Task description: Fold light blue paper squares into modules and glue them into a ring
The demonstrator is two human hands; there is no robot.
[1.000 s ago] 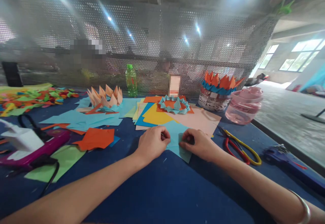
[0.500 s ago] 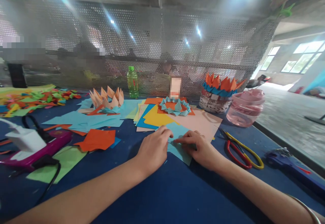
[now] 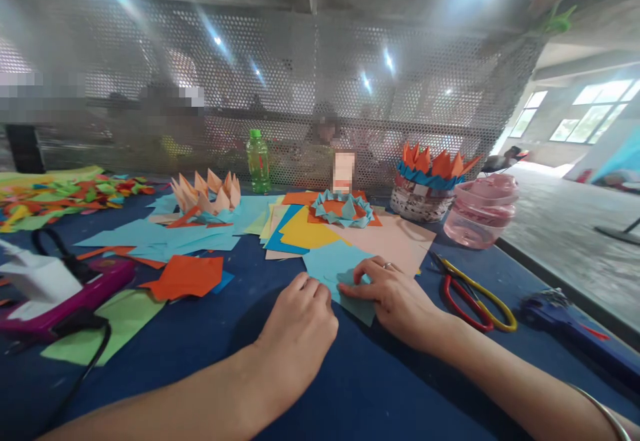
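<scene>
A light blue paper square (image 3: 327, 264) lies on the dark blue tabletop (image 3: 200, 374), with one corner folded over. My right hand (image 3: 393, 297) rests on its lower part, fingers gripping the fold, with a ring on one finger. My left hand (image 3: 300, 324) sits just below the paper's left edge, fingers curled together and holding nothing. Its fingertips are close to the paper, but I cannot tell if they touch it.
Coloured paper sheets and origami crowns (image 3: 205, 194) lie ahead, beside a woven basket (image 3: 423, 201) and pink jar (image 3: 480, 213). Red-and-yellow scissors (image 3: 470, 304) lie right; a magenta glue gun (image 3: 65, 294) and cable lie left. A perforated metal screen (image 3: 260, 74) stands behind.
My left hand has let go of the blue paper and moved back toward me. My right hand stays on the paper, which has shifted slightly and now shows more of its upper part.
</scene>
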